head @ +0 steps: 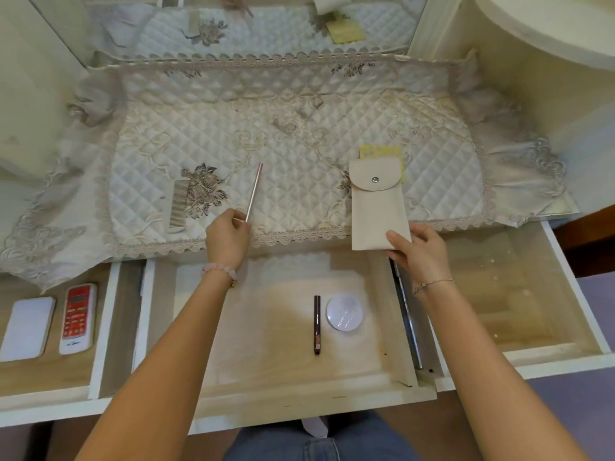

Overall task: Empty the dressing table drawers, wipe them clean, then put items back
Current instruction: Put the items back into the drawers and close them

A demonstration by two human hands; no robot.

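The far parts of all three open drawers lie hidden under the dressing table top and its quilted, lace-edged cloth (299, 128). The left drawer (100, 327) is cut off by the picture's left edge. A yellow card (382, 151) is mostly covered by the beige pouch (377, 211), a flat sleeve with a snap-fastened flap. The pouch lies on the right of the cloth and overhangs its near edge.

The right hand (419, 251) grips the pouch's near right corner, thumb on top. The left hand (226, 241) pinches the near end of a thin pinkish rod (254, 191). Whether the rod rests on the cloth I cannot tell. A comb (179, 204) lies left of it.

The middle drawer (266, 377) holds a round compact (344, 313) and, just left of it, a dark pencil (317, 324). The right drawer (532, 294) shows pale specks on its floor. The left drawer holds a white case (28, 327) and a red-and-white remote (78, 317).
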